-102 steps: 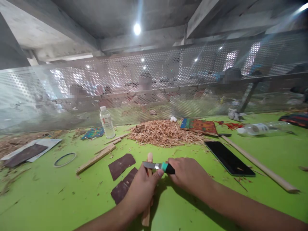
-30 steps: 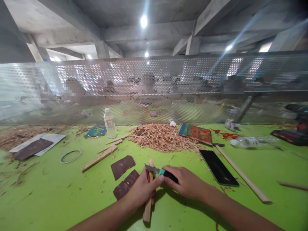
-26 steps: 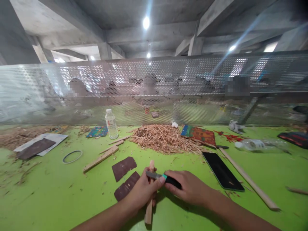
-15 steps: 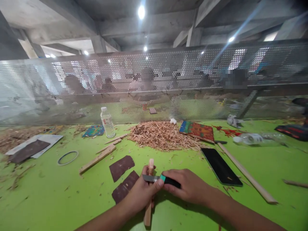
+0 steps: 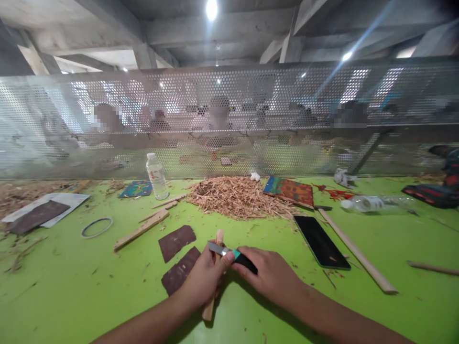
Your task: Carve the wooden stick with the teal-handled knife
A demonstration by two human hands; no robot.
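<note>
My left hand is closed around a narrow wooden stick, whose rounded far end sticks out above my fingers. In my right hand is a knife with a black and teal handle. Its short blade lies across the stick, pointing left. My left thumb presses on the knife near the base of the blade. Two pieces of brown sandpaper lie just left of my left hand. The fingers under the stick are partly hidden.
A heap of wood shavings lies ahead, before a perforated metal screen. A water bottle stands left of it. On the right are a phone, a wooden rod, a lying bottle and a power drill.
Both hands have shifted slightly left with the stick and knife. The stick's near end has swung left, and the blade now slants up to the left. The view has moved a little.
</note>
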